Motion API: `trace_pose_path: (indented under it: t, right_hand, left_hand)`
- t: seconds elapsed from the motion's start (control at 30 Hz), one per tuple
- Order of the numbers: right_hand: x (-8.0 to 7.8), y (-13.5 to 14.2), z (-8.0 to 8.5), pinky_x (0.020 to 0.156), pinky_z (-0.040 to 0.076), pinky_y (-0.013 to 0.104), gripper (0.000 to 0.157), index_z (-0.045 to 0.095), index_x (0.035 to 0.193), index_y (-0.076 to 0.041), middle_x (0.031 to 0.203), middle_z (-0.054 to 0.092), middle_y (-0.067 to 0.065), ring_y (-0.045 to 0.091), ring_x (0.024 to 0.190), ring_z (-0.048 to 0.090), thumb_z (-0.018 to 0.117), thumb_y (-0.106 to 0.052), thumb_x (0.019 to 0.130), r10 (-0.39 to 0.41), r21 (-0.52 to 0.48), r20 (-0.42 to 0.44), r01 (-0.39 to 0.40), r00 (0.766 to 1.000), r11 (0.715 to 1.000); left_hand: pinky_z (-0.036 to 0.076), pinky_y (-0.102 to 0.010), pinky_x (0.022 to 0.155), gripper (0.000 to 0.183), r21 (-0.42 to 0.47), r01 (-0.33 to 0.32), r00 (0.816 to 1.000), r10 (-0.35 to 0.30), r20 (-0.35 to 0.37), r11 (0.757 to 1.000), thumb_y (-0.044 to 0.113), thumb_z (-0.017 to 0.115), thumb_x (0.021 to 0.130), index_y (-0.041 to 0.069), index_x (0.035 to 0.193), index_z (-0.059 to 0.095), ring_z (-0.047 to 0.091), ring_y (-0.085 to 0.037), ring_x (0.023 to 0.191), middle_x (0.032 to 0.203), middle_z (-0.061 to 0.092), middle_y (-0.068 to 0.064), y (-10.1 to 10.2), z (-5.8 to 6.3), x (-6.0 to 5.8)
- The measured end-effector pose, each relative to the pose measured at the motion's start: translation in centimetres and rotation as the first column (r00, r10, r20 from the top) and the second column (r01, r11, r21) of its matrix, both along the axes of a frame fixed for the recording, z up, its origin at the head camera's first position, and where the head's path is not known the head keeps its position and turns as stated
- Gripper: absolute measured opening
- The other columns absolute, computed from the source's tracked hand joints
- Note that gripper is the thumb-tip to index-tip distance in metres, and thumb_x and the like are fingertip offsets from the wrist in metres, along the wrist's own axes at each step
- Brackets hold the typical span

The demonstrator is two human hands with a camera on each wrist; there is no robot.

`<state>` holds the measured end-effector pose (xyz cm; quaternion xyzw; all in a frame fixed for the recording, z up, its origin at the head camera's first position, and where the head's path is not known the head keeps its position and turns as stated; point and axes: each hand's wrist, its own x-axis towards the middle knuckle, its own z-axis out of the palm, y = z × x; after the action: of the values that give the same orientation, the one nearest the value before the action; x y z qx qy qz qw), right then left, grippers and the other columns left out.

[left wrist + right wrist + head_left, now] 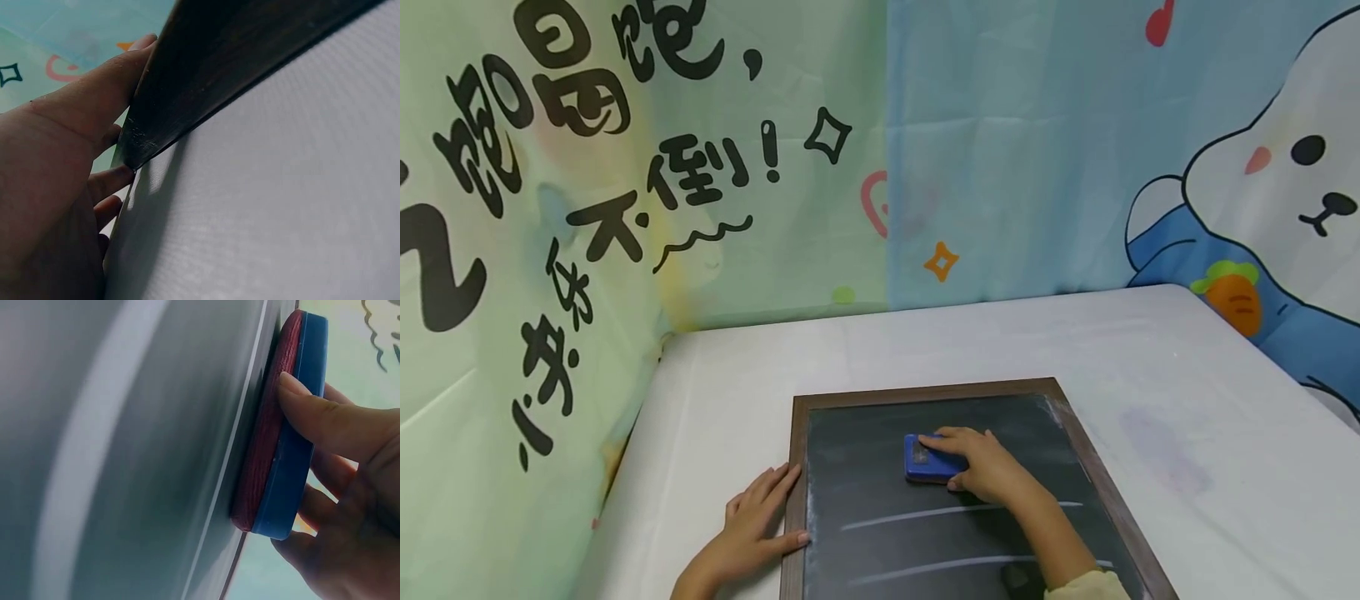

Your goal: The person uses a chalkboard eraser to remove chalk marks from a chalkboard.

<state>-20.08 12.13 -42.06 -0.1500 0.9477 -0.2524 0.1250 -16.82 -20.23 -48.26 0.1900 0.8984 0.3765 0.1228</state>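
Observation:
A dark chalkboard [857, 450] in a brown wooden frame lies on the white table. On its upper part, my right hand [988, 467] grips a blue chalkboard eraser [925, 472]. The right wrist view shows the eraser's dark red felt [259, 469] towards the board, with the thumb along its near side and the fingers partly hidden behind. Two white chalk lines, an upper one [895, 518] and a lower one [917, 571], run across the board below the eraser. My left hand [748, 525] touches the frame's left side, its thumb on the frame and fingers extended along the outer edge.
The white tabletop [760, 358] surrounds the board, with a faint purple stain [1165, 450] on the right. Behind stand a green curtain with dark lettering and a blue curtain [1015, 167] with a cartoon animal. A dark shape [1021, 579] beside the right forearm is unclear.

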Motion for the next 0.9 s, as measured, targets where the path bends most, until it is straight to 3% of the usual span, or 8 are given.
trace_pose_path:
  t: [0.63, 0.9]
  right_hand:
    - [0.0, 7.7, -0.8, 0.094, 0.018, 0.070, 0.062, 0.051, 0.130, -0.007, 0.131, 0.045, 0.028, 0.054, 0.117, 0.040, 0.073, -0.008, 0.072, -0.022, 0.058, -0.089, 0.027, 0.996, 0.998]
    - [0.1, 10.4, -0.8, 0.088, 0.029, 0.067, 0.063, 0.050, 0.130, -0.006, 0.132, 0.043, 0.029, 0.058, 0.116, 0.036, 0.073, -0.009, 0.072, -0.013, 0.043, -0.056, 0.015, 0.998, 0.999]
  left_hand:
    - [0.008, -0.057, 0.097, 0.078, -0.004, -0.014, 1.000, 0.014, -0.005, 1.000, 0.043, 0.063, 0.082, 0.015, 0.145, 0.026, 0.013, -0.038, 0.137, 0.149, 0.023, -0.012, -0.1, 0.0, -0.1]
    - [0.007, -0.057, 0.097, 0.078, -0.003, -0.008, 1.000, 0.008, -0.004, 1.000, 0.044, 0.062, 0.082, 0.016, 0.145, 0.025, 0.012, -0.037, 0.138, 0.150, 0.022, -0.011, -0.1, -0.2, -0.1]
